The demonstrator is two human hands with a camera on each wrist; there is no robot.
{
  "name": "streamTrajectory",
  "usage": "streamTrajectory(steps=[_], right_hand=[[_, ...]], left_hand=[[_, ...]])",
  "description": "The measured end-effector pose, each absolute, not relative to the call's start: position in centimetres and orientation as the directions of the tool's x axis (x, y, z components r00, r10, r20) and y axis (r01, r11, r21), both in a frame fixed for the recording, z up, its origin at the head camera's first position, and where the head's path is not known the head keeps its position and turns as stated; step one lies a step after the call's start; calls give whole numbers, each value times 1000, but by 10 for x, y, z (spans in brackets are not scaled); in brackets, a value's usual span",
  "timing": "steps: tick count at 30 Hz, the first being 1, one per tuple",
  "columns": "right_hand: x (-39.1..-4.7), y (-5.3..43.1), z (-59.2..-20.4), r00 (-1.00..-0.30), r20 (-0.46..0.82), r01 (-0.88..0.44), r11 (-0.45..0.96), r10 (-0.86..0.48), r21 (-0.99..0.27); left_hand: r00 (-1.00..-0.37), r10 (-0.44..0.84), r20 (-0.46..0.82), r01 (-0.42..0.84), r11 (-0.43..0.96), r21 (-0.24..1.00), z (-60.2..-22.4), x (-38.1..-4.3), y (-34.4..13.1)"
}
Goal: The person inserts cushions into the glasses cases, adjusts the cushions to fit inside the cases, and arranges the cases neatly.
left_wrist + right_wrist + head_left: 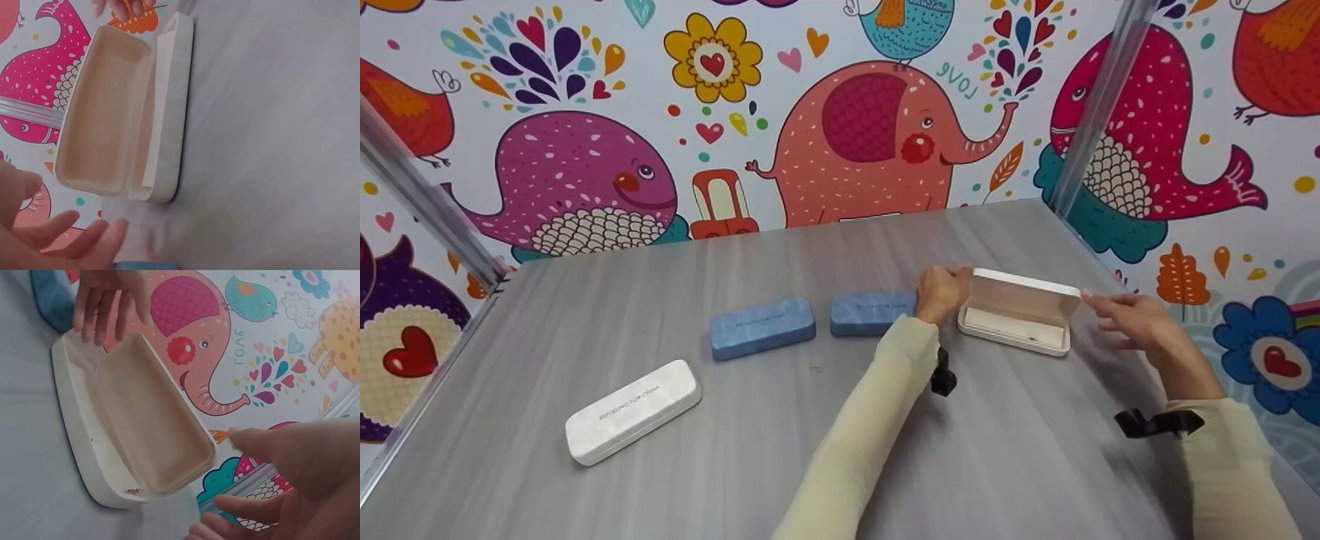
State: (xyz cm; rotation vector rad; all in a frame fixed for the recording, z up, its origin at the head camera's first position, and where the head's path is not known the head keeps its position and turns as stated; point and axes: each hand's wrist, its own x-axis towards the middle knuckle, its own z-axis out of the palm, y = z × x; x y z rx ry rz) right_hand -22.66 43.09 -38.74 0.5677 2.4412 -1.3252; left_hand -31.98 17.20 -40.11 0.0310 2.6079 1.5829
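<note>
A white glasses case [1014, 330] stands with its lid raised at the right of the table. Its beige inside holds a pale folded cloth or liner [160, 107]. My left hand [941, 294] is at the case's left end; in the left wrist view its fingers [84, 242] are spread and apart from the case. Beside the lid's right end is my right hand [1136, 322], thumb and fingers extended; the right wrist view shows a small gap between thumb and lid [160, 419]. Neither hand holds anything.
Left of my left hand lies a closed blue glasses case [864, 315], partly hidden by that hand. Another closed blue case [763, 328] is further left, and a closed white case [634, 412] lies nearer the front left. Patterned walls border the grey table [720, 480].
</note>
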Motion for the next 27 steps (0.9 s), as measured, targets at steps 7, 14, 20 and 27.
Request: streamTrajectory(steps=[7, 14, 20, 27], right_hand=[[-237, 425, -392, -882, -445, 470, 334, 153, -817], [-246, 422, -398, -847, -522, 530, 230, 102, -816], [-249, 420, -399, -829, -556, 554, 226, 59, -802], [-251, 416, -399, -833, -552, 546, 231, 43, -806]], left_hand=[[-994, 63, -88, -47, 480, 876, -402, -317, 182], [-998, 69, 3, 39, 524, 851, -404, -313, 193], [-997, 64, -40, -2, 505, 863, -404, -309, 191], [-993, 112, -24, 32, 479, 877, -405, -312, 187]])
